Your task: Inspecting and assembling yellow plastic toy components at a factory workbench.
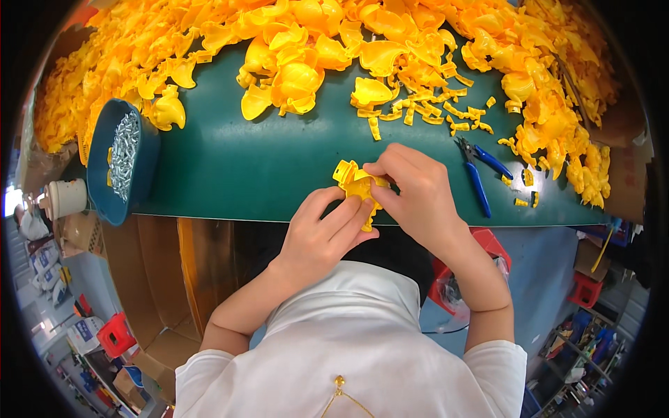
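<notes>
A glossy yellow ridged plastic piece (359,185) is at the middle of the near edge of the smooth dark green tabletop (230,153). The left hand (320,233) grips its lower left with bent fingers; the right hand (416,191) pinches its upper right. On the tabletop's right half lie blue-handled metal cutters (478,182); curved shiny yellow plastic shells (298,83) heap along its far side. At its left end, a deep blue rounded plastic bin (143,180) holds small silvery metal fasteners (125,157). Bare surface spreads between bin and hands.

Hands (317,233) partly hide a yellow piece (356,185); the upper edge crops the yellow heap (327,52).
</notes>
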The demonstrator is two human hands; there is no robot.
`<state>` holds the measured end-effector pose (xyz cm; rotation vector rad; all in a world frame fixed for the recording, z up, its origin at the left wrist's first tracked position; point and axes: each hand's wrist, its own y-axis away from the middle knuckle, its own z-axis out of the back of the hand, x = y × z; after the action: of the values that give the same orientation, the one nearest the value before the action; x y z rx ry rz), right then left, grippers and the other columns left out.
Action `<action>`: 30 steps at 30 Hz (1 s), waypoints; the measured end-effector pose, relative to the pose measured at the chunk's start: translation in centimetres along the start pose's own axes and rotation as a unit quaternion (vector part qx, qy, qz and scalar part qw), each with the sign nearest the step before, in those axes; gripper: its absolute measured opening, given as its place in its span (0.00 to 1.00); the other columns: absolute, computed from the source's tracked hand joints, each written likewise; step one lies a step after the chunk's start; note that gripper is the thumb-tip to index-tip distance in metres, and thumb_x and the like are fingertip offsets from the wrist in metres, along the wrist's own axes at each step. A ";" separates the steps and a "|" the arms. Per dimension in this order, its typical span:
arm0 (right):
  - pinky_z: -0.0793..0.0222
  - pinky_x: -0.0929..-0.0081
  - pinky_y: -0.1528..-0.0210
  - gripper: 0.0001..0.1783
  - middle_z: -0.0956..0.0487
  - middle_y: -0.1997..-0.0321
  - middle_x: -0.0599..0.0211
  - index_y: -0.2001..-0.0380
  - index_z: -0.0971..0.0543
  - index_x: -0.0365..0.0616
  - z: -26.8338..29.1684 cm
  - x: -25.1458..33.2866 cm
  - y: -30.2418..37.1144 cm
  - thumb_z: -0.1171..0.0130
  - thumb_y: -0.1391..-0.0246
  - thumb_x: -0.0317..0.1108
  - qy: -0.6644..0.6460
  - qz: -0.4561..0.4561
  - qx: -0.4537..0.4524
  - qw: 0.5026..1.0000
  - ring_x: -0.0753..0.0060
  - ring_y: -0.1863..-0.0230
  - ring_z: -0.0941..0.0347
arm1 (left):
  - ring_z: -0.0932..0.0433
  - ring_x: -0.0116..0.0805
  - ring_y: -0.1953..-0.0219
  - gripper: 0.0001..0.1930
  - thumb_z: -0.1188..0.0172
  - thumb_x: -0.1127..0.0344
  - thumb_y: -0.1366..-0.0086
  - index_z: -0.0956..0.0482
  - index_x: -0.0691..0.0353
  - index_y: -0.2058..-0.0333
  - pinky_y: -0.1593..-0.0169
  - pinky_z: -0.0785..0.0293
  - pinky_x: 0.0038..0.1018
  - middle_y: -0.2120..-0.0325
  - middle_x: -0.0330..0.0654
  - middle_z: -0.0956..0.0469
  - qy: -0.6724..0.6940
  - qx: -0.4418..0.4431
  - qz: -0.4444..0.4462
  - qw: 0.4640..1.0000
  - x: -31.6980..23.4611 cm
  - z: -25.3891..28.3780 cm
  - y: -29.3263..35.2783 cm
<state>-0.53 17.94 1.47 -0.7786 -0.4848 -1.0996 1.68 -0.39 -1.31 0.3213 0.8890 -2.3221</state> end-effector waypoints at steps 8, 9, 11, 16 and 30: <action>0.31 0.70 0.73 0.10 0.26 0.76 0.61 0.72 0.23 0.35 1.2 -1.0 -1.4 0.35 0.62 0.21 0.000 0.040 0.079 0.996 0.59 0.74 0.26 | 0.27 0.43 0.59 0.23 0.30 0.64 0.52 0.21 0.68 0.57 0.58 0.24 0.34 0.62 0.41 0.25 0.007 0.013 -0.006 1.000 0.0 0.2 0.0; 0.31 0.70 0.72 0.10 0.25 0.75 0.60 0.71 0.22 0.35 1.4 -1.2 -1.7 0.34 0.61 0.21 -0.015 0.043 0.105 0.993 0.59 0.73 0.26 | 0.27 0.43 0.59 0.23 0.30 0.64 0.52 0.21 0.68 0.57 0.58 0.24 0.34 0.62 0.41 0.25 0.006 0.013 -0.004 1.000 0.0 0.3 0.0; 0.29 0.70 0.68 0.11 0.20 0.69 0.59 0.65 0.19 0.36 2.5 -1.5 -2.2 0.34 0.55 0.24 -0.039 0.034 0.185 0.981 0.58 0.69 0.23 | 0.27 0.43 0.59 0.22 0.30 0.64 0.52 0.21 0.67 0.58 0.59 0.24 0.34 0.62 0.41 0.25 0.009 0.018 0.004 1.000 0.0 0.4 0.0; 0.26 0.71 0.59 0.17 0.18 0.58 0.56 0.55 0.19 0.38 3.4 -2.7 -1.6 0.36 0.52 0.24 -0.149 0.019 0.240 0.959 0.58 0.60 0.20 | 0.27 0.42 0.58 0.21 0.30 0.64 0.52 0.20 0.67 0.59 0.59 0.24 0.32 0.63 0.40 0.25 0.022 0.008 0.014 1.000 0.0 0.3 0.0; 0.25 0.77 0.62 0.17 0.16 0.62 0.55 0.56 0.19 0.38 2.9 -1.5 0.1 0.37 0.53 0.21 -0.128 -0.069 0.158 0.977 0.65 0.64 0.19 | 0.28 0.40 0.59 0.22 0.30 0.65 0.55 0.21 0.68 0.60 0.57 0.24 0.30 0.64 0.40 0.28 -0.008 0.059 0.009 0.998 -0.6 0.5 -0.3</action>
<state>-1.01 21.13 2.28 -0.6124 -0.9200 -1.0215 1.97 -0.26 -0.55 0.3594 0.7402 -2.3613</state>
